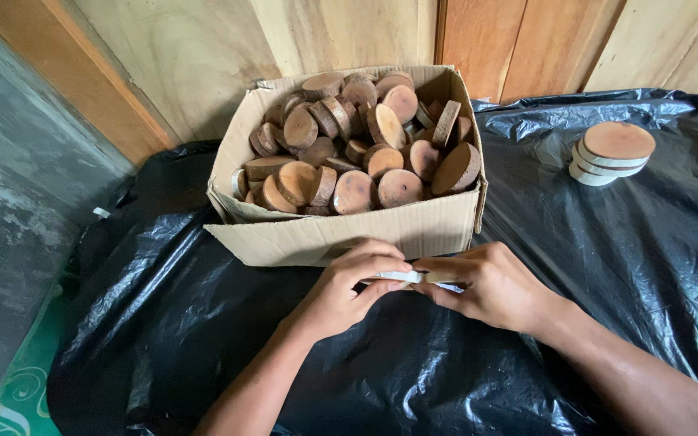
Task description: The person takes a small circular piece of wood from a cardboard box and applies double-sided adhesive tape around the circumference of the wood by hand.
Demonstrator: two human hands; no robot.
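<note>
I am holding a small pale flat piece, wood by the look of it [408, 277], between both my hands in the lower middle of the frame, just in front of the near wall of the open brown cardboard box [341, 230]. My left hand [341, 292] is curling over the piece's left end, fingers together and pinching it from above with the thumb beneath. My right hand [490, 284] is gripping the right end the same way, fingers closed on it. The piece is lying with its long axis running left to right across the frame, roughly level, so each hand is taking one end and neither is nearer than the other. Most of it is hidden under my fingers, so I cannot tell its full shape.

The box, in the upper middle, is heaped with round brown wooden slices with bark edges [365, 141]. Well apart, at the upper right, a short stack of smooth pale wooden discs [612, 152] is resting on the crinkled black plastic sheet [648, 266] covering the work surface. Wooden panels [203, 48] are standing behind.
</note>
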